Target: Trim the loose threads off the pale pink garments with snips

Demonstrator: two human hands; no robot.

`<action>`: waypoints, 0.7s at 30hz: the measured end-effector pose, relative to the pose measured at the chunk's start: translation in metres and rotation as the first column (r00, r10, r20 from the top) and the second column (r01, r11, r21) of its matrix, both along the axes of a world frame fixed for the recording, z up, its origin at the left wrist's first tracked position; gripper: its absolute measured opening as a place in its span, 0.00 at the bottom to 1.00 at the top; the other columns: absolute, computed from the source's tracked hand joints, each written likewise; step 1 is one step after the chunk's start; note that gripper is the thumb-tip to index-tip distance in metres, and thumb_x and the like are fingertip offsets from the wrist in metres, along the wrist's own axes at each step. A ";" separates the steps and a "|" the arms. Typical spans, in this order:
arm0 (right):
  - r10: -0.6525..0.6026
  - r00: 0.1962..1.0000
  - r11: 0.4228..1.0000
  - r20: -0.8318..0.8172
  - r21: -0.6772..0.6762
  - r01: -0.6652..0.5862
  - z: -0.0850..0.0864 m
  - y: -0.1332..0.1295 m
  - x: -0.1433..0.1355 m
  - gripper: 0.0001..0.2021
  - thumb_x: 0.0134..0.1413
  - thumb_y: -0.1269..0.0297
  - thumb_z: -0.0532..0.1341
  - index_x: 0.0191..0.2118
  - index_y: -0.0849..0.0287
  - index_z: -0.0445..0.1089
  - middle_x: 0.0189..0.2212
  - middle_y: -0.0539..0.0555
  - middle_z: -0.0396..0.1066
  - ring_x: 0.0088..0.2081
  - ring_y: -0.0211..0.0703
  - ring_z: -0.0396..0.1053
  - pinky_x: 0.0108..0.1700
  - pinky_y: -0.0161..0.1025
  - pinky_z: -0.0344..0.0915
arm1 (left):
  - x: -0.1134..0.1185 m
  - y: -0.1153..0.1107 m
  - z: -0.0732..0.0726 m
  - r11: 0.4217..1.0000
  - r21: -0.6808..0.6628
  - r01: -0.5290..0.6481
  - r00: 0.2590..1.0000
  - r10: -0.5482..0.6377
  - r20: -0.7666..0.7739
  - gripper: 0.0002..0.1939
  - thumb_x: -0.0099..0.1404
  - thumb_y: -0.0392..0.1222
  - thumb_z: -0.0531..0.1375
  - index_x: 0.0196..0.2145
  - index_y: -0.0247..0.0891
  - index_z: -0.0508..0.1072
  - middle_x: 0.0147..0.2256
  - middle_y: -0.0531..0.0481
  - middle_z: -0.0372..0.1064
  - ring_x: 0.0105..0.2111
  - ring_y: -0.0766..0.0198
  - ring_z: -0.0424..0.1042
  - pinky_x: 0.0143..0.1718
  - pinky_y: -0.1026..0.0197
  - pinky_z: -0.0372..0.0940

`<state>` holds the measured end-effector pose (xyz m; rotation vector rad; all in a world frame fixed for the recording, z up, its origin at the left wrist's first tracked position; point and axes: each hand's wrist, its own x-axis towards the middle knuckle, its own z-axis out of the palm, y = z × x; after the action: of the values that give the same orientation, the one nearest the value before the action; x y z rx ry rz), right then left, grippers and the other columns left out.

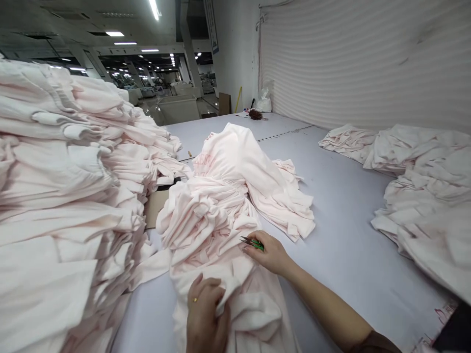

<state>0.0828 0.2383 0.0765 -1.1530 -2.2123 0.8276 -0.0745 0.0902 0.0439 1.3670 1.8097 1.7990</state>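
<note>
A bunched pale pink garment (pixel 209 245) lies on a white table (pixel 342 235), directly beneath the left hand (pixel 208 311) and running away beyond it. I have that left hand, a gold ring (pixel 195 299) on one finger, bent down onto the cloth with a fold beside its thumb; its fingertips are partly hidden, and from my distant seat I cannot tell whether they pinch the fabric.

Ahead and to its right, I have the right hand (pixel 268 252) wrapped about green-handled thread snips (pixel 253 242), thumb and fingers pressed on the handles, the dark blades pointing left over the cloth.

Beyond both hands, pale pink fabric with red lettering (pixel 235 152) spreads across the table, touching the bunched garment; I cannot tell whether the two are one piece. To the left of the left hand, a tall pile of matching garments (pixel 62 196) rises, a strip of brown cardboard (pixel 156 206) showing at its near-side edge. Well to the right of the right hand, I see a lower heap of pale cloth (pixel 427 181).

Farthest from the grip, a dark bristly object (pixel 255 114) and a white plastic bag (pixel 264 101) sit near the table's far end, beside a striped curtain (pixel 368 63).
</note>
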 end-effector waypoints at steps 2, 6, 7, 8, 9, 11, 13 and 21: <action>-0.028 0.998 0.997 0.049 -0.065 0.031 -0.007 0.004 -0.001 0.10 0.55 0.60 0.62 0.42 0.56 0.73 0.39 0.53 0.75 0.40 0.45 0.71 0.40 0.39 0.62 | -0.010 0.001 0.001 0.999 -0.024 0.033 0.952 -0.024 0.304 0.07 0.57 0.46 0.62 0.32 0.43 0.69 0.28 0.52 0.69 0.30 0.60 0.69 0.32 0.59 0.64; 0.033 0.999 0.995 0.013 -0.091 -0.031 -0.022 0.012 -0.012 0.08 0.51 0.63 0.65 0.38 0.57 0.74 0.36 0.52 0.75 0.38 0.47 0.70 0.38 0.39 0.61 | -0.045 0.008 0.007 0.936 -0.092 0.339 0.680 -0.176 0.712 0.15 0.58 0.59 0.58 0.32 0.45 0.67 0.16 0.58 0.54 0.16 0.66 0.55 0.18 0.62 0.55; 0.045 0.999 0.995 -0.011 -0.084 -0.046 -0.024 0.014 -0.015 0.06 0.50 0.64 0.65 0.35 0.58 0.74 0.33 0.52 0.75 0.37 0.46 0.70 0.37 0.38 0.61 | -0.053 0.009 0.008 0.903 -0.113 0.415 0.655 -0.210 0.725 0.18 0.56 0.61 0.59 0.30 0.44 0.69 0.14 0.58 0.51 0.14 0.67 0.52 0.17 0.63 0.53; 0.055 0.998 0.995 -0.037 -0.077 -0.058 -0.026 0.015 -0.017 0.03 0.49 0.66 0.65 0.33 0.58 0.74 0.31 0.51 0.74 0.35 0.44 0.70 0.36 0.37 0.61 | -0.059 0.009 0.010 0.865 -0.148 0.480 0.657 -0.242 0.714 0.19 0.54 0.61 0.61 0.29 0.42 0.70 0.13 0.58 0.51 0.13 0.68 0.51 0.16 0.63 0.52; 0.063 0.996 0.995 -0.063 -0.071 -0.068 -0.028 0.016 -0.019 0.02 0.49 0.68 0.64 0.31 0.58 0.73 0.29 0.50 0.73 0.34 0.43 0.69 0.36 0.37 0.61 | -0.063 0.008 0.012 0.825 -0.188 0.533 0.676 -0.281 0.681 0.19 0.51 0.61 0.63 0.29 0.41 0.73 0.14 0.56 0.55 0.14 0.67 0.53 0.16 0.63 0.52; 0.072 0.989 0.995 -0.127 -0.056 -0.080 -0.029 0.015 -0.020 0.01 0.50 0.71 0.63 0.30 0.59 0.72 0.29 0.50 0.72 0.34 0.41 0.69 0.37 0.36 0.61 | -0.065 0.008 0.017 0.739 -0.268 0.619 0.722 -0.399 0.566 0.23 0.47 0.60 0.66 0.32 0.39 0.77 0.22 0.48 0.69 0.20 0.61 0.64 0.20 0.61 0.59; 0.074 0.979 0.995 -0.191 -0.044 -0.084 -0.029 0.009 -0.019 0.02 0.50 0.71 0.62 0.31 0.59 0.72 0.31 0.50 0.72 0.35 0.40 0.69 0.38 0.35 0.62 | -0.058 0.012 0.024 0.676 -0.371 0.636 0.763 -0.480 0.433 0.28 0.49 0.65 0.63 0.37 0.39 0.78 0.33 0.42 0.74 0.30 0.55 0.70 0.27 0.58 0.64; 0.135 0.810 0.957 -0.570 -0.138 -0.256 -0.034 -0.031 -0.013 0.04 0.52 0.66 0.60 0.32 0.58 0.72 0.30 0.52 0.72 0.35 0.42 0.70 0.39 0.38 0.65 | 0.000 0.051 0.019 0.858 -0.414 0.303 0.953 -0.270 0.138 0.21 0.57 0.62 0.60 0.27 0.39 0.72 0.24 0.53 0.66 0.29 0.60 0.65 0.30 0.63 0.59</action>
<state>0.0695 0.2075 0.0425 -0.6452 -1.7913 1.3217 -0.0743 0.1413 0.0626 1.2862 1.7191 1.1896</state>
